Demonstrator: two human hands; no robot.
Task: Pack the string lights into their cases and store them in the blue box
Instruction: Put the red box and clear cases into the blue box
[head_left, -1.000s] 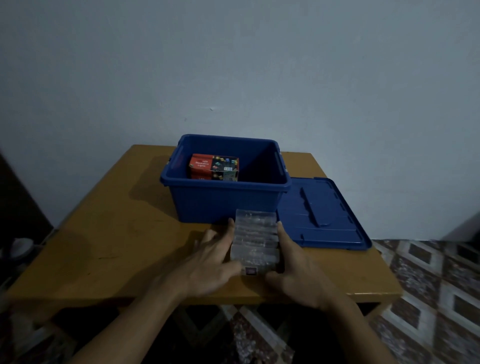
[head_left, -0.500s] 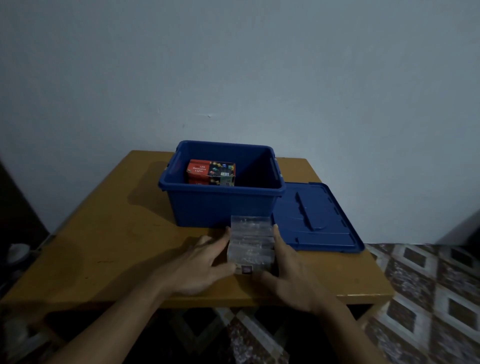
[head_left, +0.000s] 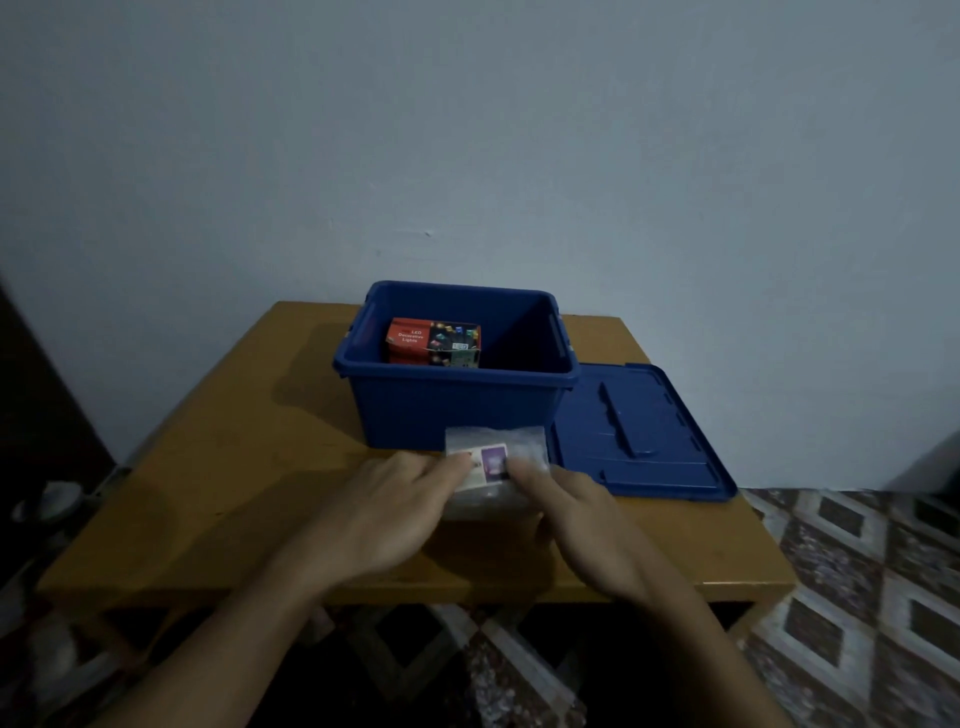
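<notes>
A clear plastic case (head_left: 496, 441) of string lights, with a small printed label on its near face, sits on the wooden table (head_left: 218, 493) just in front of the blue box (head_left: 457, 402). My left hand (head_left: 384, 514) grips the case's left side and my right hand (head_left: 587, 519) grips its right side, fingertips on the labelled face. The case stands tipped up, its lower part blurred. Inside the open blue box lies a red carton (head_left: 434, 340) of LED decorative lights, toward the left.
The blue lid (head_left: 639, 431) lies flat on the table right of the box, reaching the table's right edge. A plain wall stands close behind. Patterned floor tiles (head_left: 857, 597) show to the right and below the table.
Both hands have turned the clear case up, so that its labelled end now faces me. The camera has tilted and the box sits lower in view.
</notes>
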